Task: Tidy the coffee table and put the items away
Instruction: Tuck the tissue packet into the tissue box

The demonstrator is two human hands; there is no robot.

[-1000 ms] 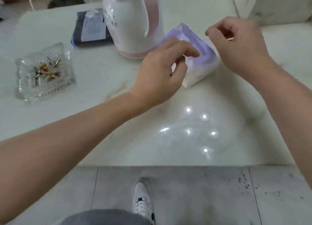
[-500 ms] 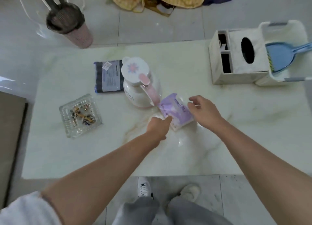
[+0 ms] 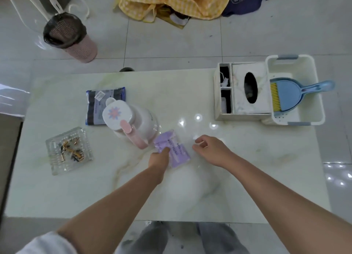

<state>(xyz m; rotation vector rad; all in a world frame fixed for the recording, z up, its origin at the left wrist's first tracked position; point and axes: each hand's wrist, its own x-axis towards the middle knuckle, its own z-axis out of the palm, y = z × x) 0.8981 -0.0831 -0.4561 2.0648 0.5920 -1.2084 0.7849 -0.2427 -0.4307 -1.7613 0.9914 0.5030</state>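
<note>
Purple tissue pack, print too blurred to read, lies mid-table, at 5 o'clock of white kettle. Left hand pinches its near edge; right hand loosely curled, holding nothing, just beside.

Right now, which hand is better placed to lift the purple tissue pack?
Left. The left hand already rests on the purple tissue pack; the right hand hovers beside it, apparently not touching.

Bin: pink mesh wastebasket with a black liner, on the tiled floor beyond the table.
Cloth: yellow checked fabric heaped on the floor, dark blue cloth beside it.
</note>
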